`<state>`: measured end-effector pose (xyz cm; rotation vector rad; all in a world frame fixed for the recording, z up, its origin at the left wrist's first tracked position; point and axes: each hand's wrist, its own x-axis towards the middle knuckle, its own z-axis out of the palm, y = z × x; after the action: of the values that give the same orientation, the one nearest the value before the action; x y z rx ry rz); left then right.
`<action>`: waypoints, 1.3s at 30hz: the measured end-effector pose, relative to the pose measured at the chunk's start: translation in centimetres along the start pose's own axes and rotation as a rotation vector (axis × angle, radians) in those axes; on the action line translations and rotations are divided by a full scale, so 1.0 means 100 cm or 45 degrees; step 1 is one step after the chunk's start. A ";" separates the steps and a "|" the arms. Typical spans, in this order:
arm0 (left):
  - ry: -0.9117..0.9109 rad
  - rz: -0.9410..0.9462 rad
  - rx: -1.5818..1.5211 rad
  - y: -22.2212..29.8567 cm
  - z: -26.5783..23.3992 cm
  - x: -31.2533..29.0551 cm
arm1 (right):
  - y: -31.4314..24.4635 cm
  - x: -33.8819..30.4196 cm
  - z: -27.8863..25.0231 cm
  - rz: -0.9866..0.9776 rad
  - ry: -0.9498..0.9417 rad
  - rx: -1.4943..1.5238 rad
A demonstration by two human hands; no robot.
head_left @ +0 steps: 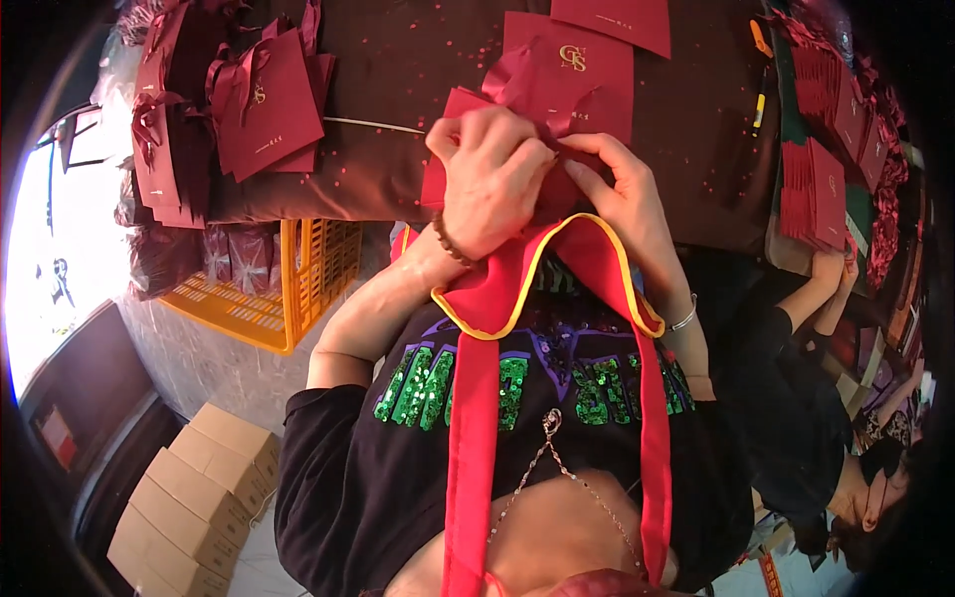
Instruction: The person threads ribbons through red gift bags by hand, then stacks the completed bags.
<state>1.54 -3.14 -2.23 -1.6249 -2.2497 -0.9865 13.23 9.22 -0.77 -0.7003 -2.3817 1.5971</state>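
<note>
At the near edge of the table, my left hand (489, 174) curls over a dark red paper gift bag (435, 184), fingers closed on its upper part. My right hand (625, 189) comes in from the other side, its thumb and forefinger closing on the same dark red material. The exact grip is partly hidden between the hands. Just beyond my fingers, a dark red ribbon (509, 78) rises in a loop. Another dark red bag (607, 85) with gold print lies flat behind, and a further one (622, 22) sits at the far edge of view.
Finished-looking bags with ribbons (267, 104) stand in groups at the left. A yellow crate (298, 289) is below the table edge, with cartons (199, 488) on the floor. At the right are a marker (759, 111), an orange cutter (760, 38), stacked bags (826, 189) and another person's hands (834, 271).
</note>
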 end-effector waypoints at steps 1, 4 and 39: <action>0.038 0.012 -0.067 -0.003 -0.003 0.002 | 0.002 -0.001 0.001 0.026 -0.010 0.047; -0.081 0.003 -0.061 -0.011 -0.006 0.006 | 0.002 -0.003 0.001 -0.003 -0.001 0.063; -1.235 -0.438 -0.658 -0.042 -0.006 0.077 | 0.014 -0.011 0.007 -0.280 0.193 0.135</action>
<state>-5.31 1.67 0.54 -2.3573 -3.1671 -1.0531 14.25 8.54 -2.22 -0.5002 -2.1650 1.5086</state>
